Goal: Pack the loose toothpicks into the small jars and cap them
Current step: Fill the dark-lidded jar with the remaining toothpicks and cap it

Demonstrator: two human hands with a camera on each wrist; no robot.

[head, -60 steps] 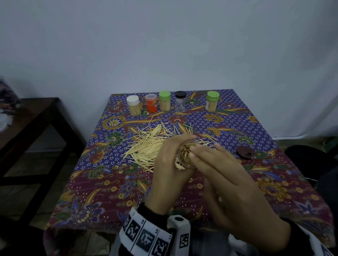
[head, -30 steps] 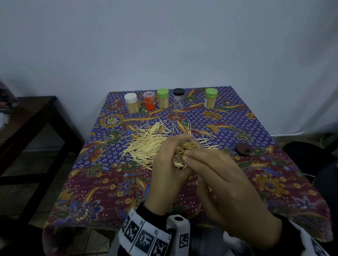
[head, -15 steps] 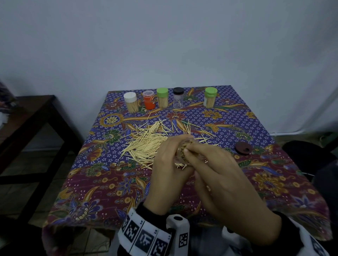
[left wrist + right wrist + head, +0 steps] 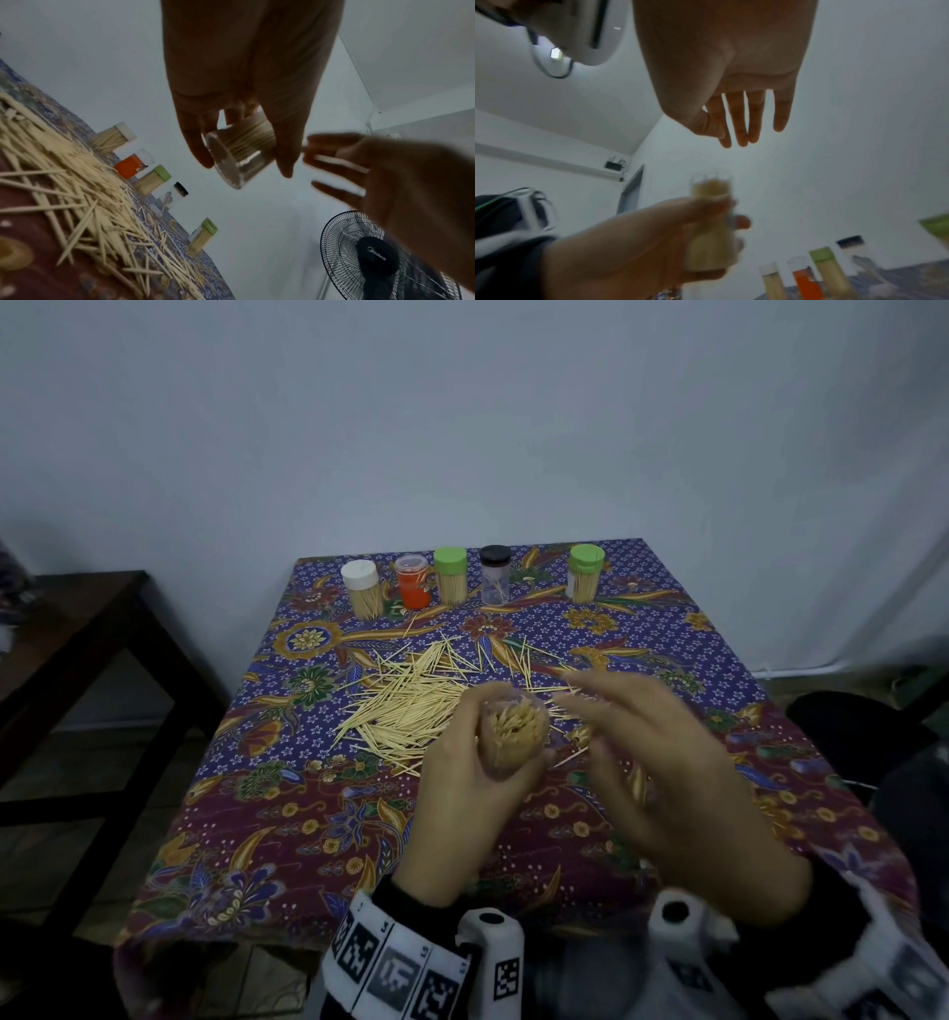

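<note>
My left hand (image 4: 464, 778) grips a small clear jar (image 4: 513, 731), uncapped and packed with toothpicks, its mouth facing up. In the left wrist view the fingers (image 4: 195, 146) curl round the jar (image 4: 241, 156). My right hand (image 4: 606, 721) is blurred just right of the jar, apart from it, with straight fingers (image 4: 741, 123) holding nothing. A pile of loose toothpicks (image 4: 411, 701) lies on the patterned cloth (image 4: 308, 814) behind my hands. No loose cap shows; my right hand covers the cloth at the right.
Several capped jars stand in a row at the table's back: white cap (image 4: 362, 590), orange (image 4: 412, 582), green (image 4: 451, 575), black cap, nearly empty (image 4: 495, 575), green (image 4: 585, 572). A dark wooden side table (image 4: 77, 629) stands left. A black fan (image 4: 372, 259) stands right.
My right hand has come off the jar's mouth and swung right with its fingers now straight. My left hand still holds the jar, now more upright.
</note>
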